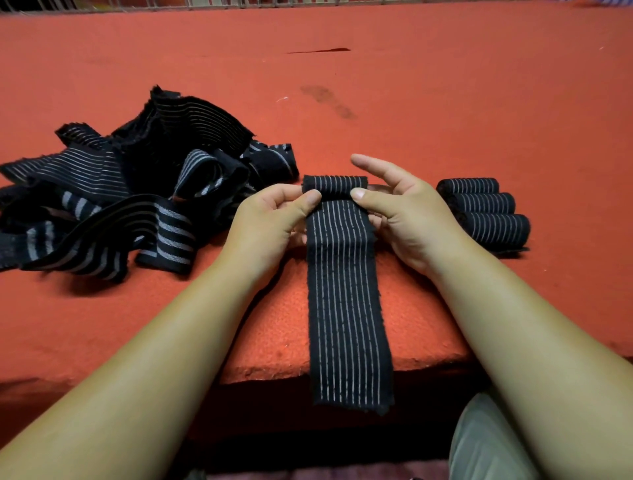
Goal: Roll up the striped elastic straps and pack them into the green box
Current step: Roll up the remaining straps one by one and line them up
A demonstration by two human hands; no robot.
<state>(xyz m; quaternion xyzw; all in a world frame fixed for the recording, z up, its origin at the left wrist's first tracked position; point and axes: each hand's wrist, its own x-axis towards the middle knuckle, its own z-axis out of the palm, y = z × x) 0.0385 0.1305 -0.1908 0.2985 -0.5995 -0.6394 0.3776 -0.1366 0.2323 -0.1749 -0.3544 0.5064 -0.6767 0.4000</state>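
Black strap with thin pale lengthwise stripes laid flat on the red felt-covered counter, running from centre toward the near edge and hanging over that edge. Far end wound into a short tight roll lying crosswise.

Left hand pinched on the left end of the roll, thumb on top, remaining fingers tucked beneath and not visible. Right hand set at the right end, thumb pressing the strap just below the roll, index finger extended forward and lifted off it; lower fingers hidden under the palm. Hands kept apart by the width of the strap.

Three finished rolls stacked side by side on the counter just right of the right hand, touching one another, stripes running around them.

Loose heap of unrolled straps to the left, tangled and overlapping, some with fine stripes and some with broad grey bands; nearest fold lying close to the left wrist, apart from the strap in work.

Dark smudge and a dark slit-like mark on the felt farther back. White wire grid along the far edge. Grey-green trouser leg visible below the counter at lower right.

Green box not in view.
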